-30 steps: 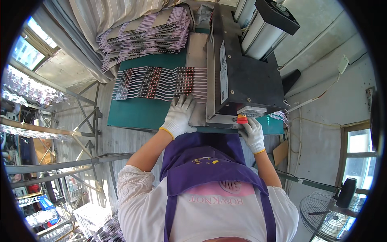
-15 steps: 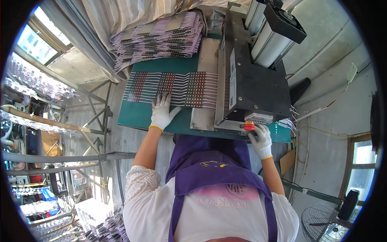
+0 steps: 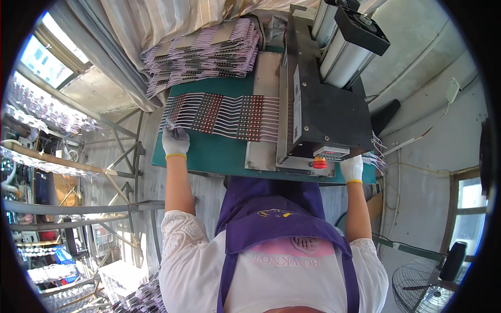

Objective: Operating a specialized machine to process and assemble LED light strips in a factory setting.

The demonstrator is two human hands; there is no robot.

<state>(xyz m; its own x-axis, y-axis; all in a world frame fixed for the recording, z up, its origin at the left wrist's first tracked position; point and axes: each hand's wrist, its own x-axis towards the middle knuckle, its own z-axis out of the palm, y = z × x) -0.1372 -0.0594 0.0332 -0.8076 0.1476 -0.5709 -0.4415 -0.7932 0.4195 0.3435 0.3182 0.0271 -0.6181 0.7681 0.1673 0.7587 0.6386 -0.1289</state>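
Note:
Rows of small black modules with red dots, joined by pale wires (image 3: 227,112), lie in a sheet on the green tabletop (image 3: 219,156). Their right end runs in under the black press machine (image 3: 330,109). My gloved left hand (image 3: 176,142) is at the near left corner of the sheet, its fingers closed on the edge of the wired modules. At the machine's right side is my gloved right hand (image 3: 353,169); its fingers are hidden behind the housing. The red push button (image 3: 319,163) on the machine's front sits just left of that hand, apart from it.
A thick stack of folded wired modules (image 3: 203,55) with cardboard pieces lies at the far left of the table, against a striped curtain (image 3: 172,18). More wire ends (image 3: 377,156) stick out right of the machine. Metal racks (image 3: 120,203) stand to the left, and a fan (image 3: 422,284) at lower right.
My left hand has slid left along the sheet, from flat and spread to closed at its corner. My right hand has left the red button and moved right, behind the machine's edge.

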